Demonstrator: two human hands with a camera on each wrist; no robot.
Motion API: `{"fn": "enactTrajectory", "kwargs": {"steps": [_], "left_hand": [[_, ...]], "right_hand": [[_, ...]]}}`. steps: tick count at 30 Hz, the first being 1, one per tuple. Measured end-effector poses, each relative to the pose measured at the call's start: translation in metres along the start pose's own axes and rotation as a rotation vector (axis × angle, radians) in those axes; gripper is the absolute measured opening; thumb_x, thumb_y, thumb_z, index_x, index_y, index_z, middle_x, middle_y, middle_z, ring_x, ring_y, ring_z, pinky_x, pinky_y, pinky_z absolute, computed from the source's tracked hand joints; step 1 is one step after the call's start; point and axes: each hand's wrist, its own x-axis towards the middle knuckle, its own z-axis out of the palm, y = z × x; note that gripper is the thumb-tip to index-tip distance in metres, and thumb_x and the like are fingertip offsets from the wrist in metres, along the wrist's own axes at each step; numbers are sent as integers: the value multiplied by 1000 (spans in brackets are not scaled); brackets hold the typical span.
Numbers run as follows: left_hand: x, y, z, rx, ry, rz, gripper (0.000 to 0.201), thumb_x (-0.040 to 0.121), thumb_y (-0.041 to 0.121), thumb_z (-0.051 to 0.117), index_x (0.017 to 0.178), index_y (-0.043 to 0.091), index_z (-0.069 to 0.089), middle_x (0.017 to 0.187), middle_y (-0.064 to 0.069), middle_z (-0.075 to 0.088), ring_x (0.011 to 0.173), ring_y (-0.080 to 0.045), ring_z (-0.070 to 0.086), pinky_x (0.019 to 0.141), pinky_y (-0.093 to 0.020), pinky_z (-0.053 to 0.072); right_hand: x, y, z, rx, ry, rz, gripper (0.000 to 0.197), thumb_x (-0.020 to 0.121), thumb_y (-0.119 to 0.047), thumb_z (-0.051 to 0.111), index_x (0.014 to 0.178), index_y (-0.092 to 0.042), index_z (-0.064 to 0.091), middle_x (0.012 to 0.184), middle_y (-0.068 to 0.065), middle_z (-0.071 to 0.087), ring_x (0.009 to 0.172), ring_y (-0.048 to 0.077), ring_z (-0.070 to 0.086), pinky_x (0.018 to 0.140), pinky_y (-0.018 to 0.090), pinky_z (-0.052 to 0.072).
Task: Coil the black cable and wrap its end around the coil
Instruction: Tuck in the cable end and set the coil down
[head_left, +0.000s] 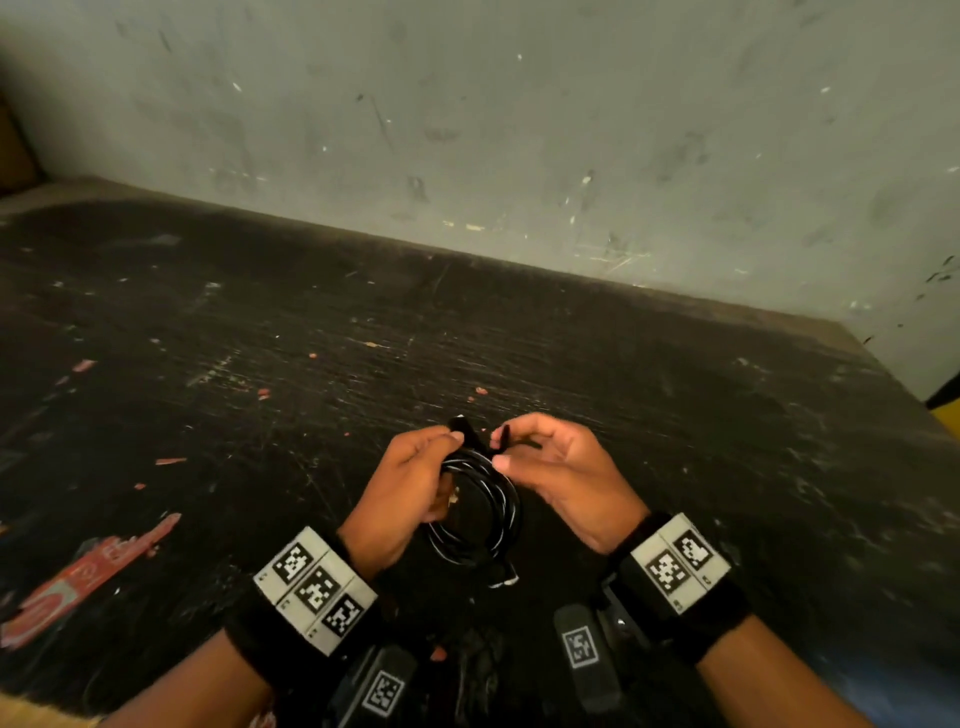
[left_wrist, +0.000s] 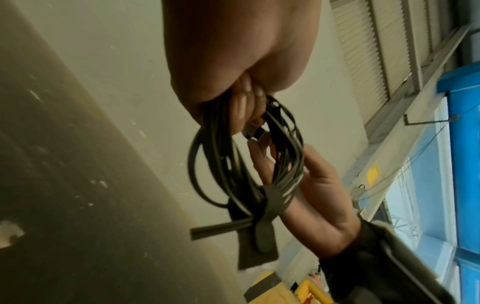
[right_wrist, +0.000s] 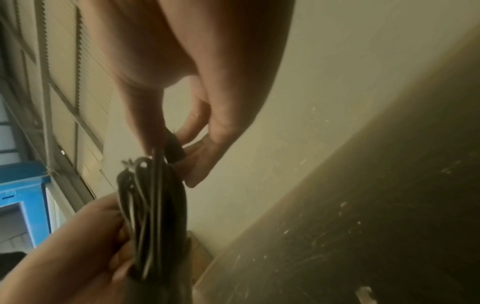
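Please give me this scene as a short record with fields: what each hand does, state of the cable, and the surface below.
left hand: grips one side of the coil, fingers curled round the loops
right hand: pinches a black strap at the top of the coil
black cable: already coiled in several loops, held above the table
strap: one turn lies round the bundle in the left wrist view
table: dark, scratched, with red flecks

The table (head_left: 519, 338) is black and very scratched. A torn red sticker (head_left: 78, 582) is stuck on it, far left of the hands. Small red bits (head_left: 264, 393) lie past the hands, nearer the wall.
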Motion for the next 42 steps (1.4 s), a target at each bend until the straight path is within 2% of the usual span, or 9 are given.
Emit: {"fn": "enactTrajectory", "kwargs": {"steps": [7,12,17,22,26,29,33,40,42], "left_hand": [[-2,21,5,26,-78,-61,33,97,27,45,66,18,52,40,9,31,33,-4,25,34,-18,16],[-2,30,5,-11,4,-129,35,94,36,48,63,21,53,42,9,33,37,-6,29,36,-21,23],[5,30,4,27,75,-127,26,93,24,52,68,18,49,48,6,35,37,-4,31,36,-19,26],[8,36,6,144,64,-33,27,91,24,57,66,15,51,54,1,39,40,-5,33,35,-16,25],[6,39,8,165,-6,-17,26,91,27,57,68,14,56,55,1,44,39,-4,39,35,-16,29],[0,44,3,98,21,19,14,88,27,60,91,14,62,63,-5,61,49,-10,57,45,-21,48],[-10,36,-7,-14,45,30,16,90,20,58,104,13,61,76,-9,71,69,-19,69,66,-25,56],[-14,29,-9,-113,13,18,14,89,15,58,79,7,64,62,-2,65,50,-6,56,49,-17,48],[-14,28,-8,-116,-8,-4,13,88,14,59,81,5,65,61,-1,65,49,-5,55,48,-16,47]], "right_hand": [[1,-17,-11,10,-11,-194,27,76,17,59,99,4,63,109,15,68,99,19,67,88,25,54],[-10,-43,-12,-307,160,-384,16,74,6,69,81,-8,68,90,6,74,84,11,70,74,20,54],[-27,-51,-2,-363,25,-224,12,76,-4,71,84,-11,65,73,9,72,59,11,62,50,20,48],[-23,-25,7,-895,96,-431,10,75,-19,74,81,-26,69,88,-10,61,83,0,54,71,12,40],[-15,-12,6,-1022,52,-512,10,78,-16,69,86,-22,69,123,1,53,115,10,48,94,23,43],[-10,-7,6,-1016,115,-524,13,77,-11,69,88,-17,70,117,4,56,102,12,60,87,33,52],[-6,-2,5,-945,264,-574,12,75,-10,73,85,-16,72,110,3,59,91,6,60,82,25,50],[-7,-6,13,-1091,105,-560,12,75,-12,72,86,-18,71,125,5,57,116,20,51,94,32,38],[-6,-9,13,-1132,52,-573,13,75,-11,71,86,-18,71,122,6,58,110,21,56,91,37,45]]}}
